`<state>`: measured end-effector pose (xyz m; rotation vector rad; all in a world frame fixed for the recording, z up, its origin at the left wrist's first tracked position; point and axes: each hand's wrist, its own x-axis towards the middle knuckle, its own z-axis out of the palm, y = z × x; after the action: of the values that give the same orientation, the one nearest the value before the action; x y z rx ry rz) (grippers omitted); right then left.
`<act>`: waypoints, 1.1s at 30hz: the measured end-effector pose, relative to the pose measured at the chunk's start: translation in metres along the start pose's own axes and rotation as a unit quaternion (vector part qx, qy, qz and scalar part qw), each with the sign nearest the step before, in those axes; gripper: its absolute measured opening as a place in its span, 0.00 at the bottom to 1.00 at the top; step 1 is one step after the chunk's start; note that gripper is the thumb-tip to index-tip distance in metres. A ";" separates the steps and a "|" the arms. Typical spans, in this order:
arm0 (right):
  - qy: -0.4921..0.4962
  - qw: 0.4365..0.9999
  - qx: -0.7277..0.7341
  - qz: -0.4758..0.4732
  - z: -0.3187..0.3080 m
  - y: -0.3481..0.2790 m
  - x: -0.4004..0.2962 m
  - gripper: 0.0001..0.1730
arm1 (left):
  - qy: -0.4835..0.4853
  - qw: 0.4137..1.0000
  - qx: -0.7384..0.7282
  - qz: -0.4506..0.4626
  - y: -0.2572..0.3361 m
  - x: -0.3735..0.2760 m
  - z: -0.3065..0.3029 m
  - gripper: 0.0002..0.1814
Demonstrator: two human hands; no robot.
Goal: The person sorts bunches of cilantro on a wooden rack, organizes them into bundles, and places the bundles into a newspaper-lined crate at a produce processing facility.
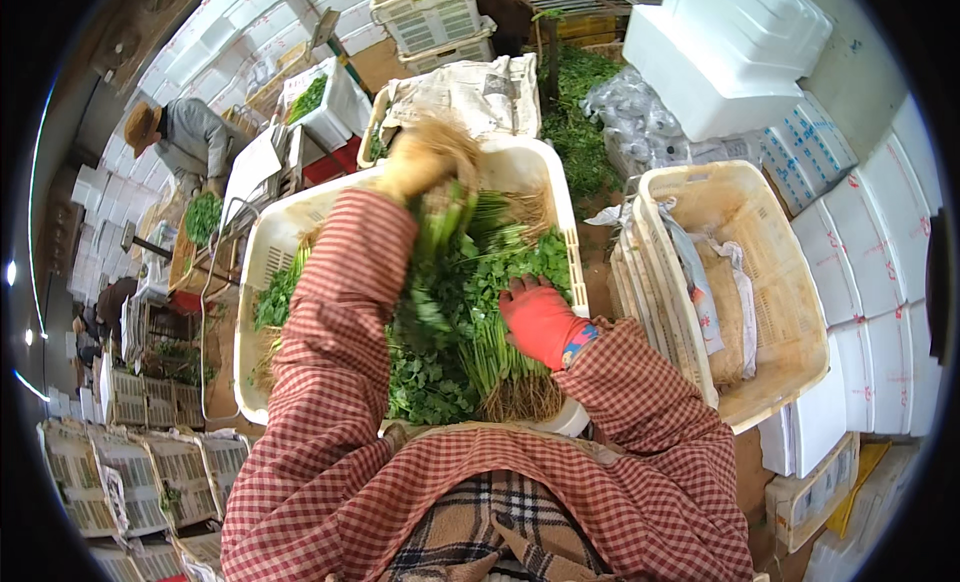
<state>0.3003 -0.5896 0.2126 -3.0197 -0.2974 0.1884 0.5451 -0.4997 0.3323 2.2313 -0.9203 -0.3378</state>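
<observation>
A cream-white plastic crate [568, 207] in front of me holds bunches of leafy green herbs, seemingly coriander [431, 383], with pale roots. My left hand [420, 165], in a yellowish glove and blurred, grips a bunch of herbs [442, 222] near its roots, over the far part of the crate; its leaves hang toward me. My right hand [541, 315], in a red glove with dark fingertips, rests with fingers spread on the bunches at the crate's right side. Beneath it, stems run down to brown roots [521, 398] at the near right corner.
Nested crates [795, 282] with cloth inside stand at the right. White foam boxes [720, 64] and a herb pile [581, 116] lie beyond. A cloth-covered crate [469, 94] touches the far side. A co-worker [184, 143] bends over at the upper left; a metal frame [206, 342] stands left.
</observation>
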 end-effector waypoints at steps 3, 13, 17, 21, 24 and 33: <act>-0.028 0.997 0.074 -0.018 -0.020 0.000 0.007 0.33 | 0.125 0.967 -0.132 0.180 -0.058 -0.043 -0.069 0.10; 0.256 0.753 0.600 -0.088 -0.100 -0.013 0.229 0.61 | 0.251 0.934 -0.254 0.020 -0.128 -0.092 -0.076 0.17; 0.282 0.660 0.691 -0.085 -0.079 -0.049 0.248 0.45 | 0.200 0.958 -0.182 -0.096 -0.094 -0.096 -0.078 0.28; 0.323 0.667 0.667 -0.079 -0.072 -0.068 0.235 0.38 | 0.154 0.955 -0.252 -0.002 -0.057 -0.148 -0.083 0.38; 0.334 0.656 0.672 -0.077 -0.070 -0.070 0.225 0.36 | 0.124 0.922 -0.366 0.028 -0.044 -0.151 -0.079 0.49; 0.353 0.683 0.627 -0.127 -0.048 -0.073 0.232 0.20 | 0.354 0.865 -0.352 -0.052 -0.097 -0.122 -0.057 0.14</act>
<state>0.5185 -0.4761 0.2418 -1.4596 -0.3034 -0.5639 0.5344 -0.3367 0.3048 1.5167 -0.2084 0.1077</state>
